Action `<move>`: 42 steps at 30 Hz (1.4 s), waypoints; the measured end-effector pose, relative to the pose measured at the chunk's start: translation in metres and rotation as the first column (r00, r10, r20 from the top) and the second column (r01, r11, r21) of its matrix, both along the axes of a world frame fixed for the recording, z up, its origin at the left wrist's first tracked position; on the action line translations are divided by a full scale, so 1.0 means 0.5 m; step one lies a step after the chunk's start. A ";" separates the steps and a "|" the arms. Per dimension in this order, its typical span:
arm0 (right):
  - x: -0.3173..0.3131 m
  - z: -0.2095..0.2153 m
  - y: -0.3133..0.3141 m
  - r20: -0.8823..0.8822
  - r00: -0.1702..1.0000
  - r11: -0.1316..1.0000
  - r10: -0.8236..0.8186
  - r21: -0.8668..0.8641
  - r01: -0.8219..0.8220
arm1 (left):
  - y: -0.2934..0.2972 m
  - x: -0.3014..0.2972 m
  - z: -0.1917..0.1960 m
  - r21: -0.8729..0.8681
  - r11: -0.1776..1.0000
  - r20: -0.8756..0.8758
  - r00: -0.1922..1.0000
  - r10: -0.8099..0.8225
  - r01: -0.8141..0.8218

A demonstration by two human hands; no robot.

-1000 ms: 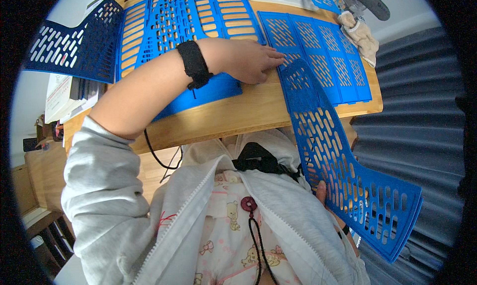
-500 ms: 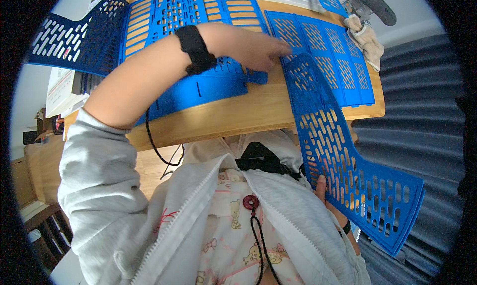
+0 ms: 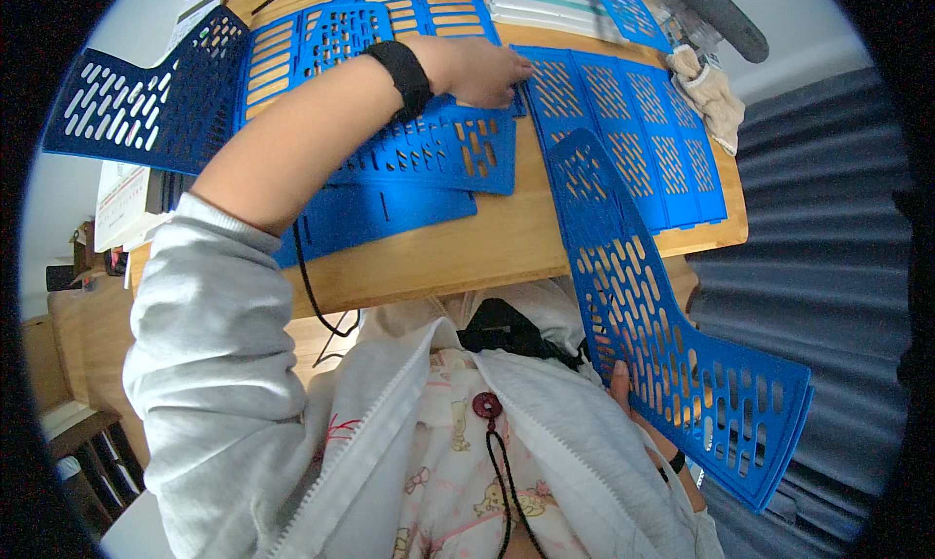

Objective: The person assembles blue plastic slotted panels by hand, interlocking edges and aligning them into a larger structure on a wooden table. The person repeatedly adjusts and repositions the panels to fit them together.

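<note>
My left hand (image 3: 479, 72) reaches across the table, over the right end of a stack of blue slotted plastic panels. Its fingers point right toward the near gap beside the folded-out panel. Nothing shows in the hand. Beneath and nearer me lies a loose slotted panel (image 3: 477, 148) on top of a plainer blue sheet (image 3: 390, 218). My right hand (image 3: 620, 386) grips the lower edge of an angled blue slotted side panel (image 3: 672, 335), with only the thumb showing. That panel slants from the table's edge down past my lap, its narrow end over the panel (image 3: 633, 121) at the right.
Another angled blue panel (image 3: 127, 101) stands at the left, by stacked books (image 3: 127, 208). White books (image 3: 550, 9), a beige cloth (image 3: 706, 96) and a dark grey object (image 3: 716, 14) are at the back right. A black cable (image 3: 310, 291) hangs over the table's front edge.
My left hand has moved left, away from the right-hand panel, uncovering the slotted end of the loose panel. My right hand keeps hold of the angled panel. The whole view has shifted slightly.
</note>
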State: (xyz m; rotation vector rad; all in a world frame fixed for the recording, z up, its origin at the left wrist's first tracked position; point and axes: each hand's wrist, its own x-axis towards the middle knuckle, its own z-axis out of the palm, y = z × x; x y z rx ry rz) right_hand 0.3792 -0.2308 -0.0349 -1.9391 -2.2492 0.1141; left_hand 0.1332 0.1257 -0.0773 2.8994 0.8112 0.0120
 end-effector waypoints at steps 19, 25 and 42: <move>-0.015 0.012 0.132 -0.214 0.972 0.993 0.100 -0.040 -0.111 | -0.010 -0.006 -0.014 -0.008 0.999 0.063 0.997 -0.052 0.052; 0.004 -0.003 0.125 -0.398 0.917 0.968 -0.042 -0.243 -0.061 | -0.017 -0.003 -0.011 0.017 1.000 0.028 0.999 -0.018 0.017; 0.007 0.053 0.124 -0.336 0.942 0.969 0.008 -0.231 -0.090 | -0.015 -0.001 0.004 -0.098 0.995 0.011 0.999 -0.033 0.034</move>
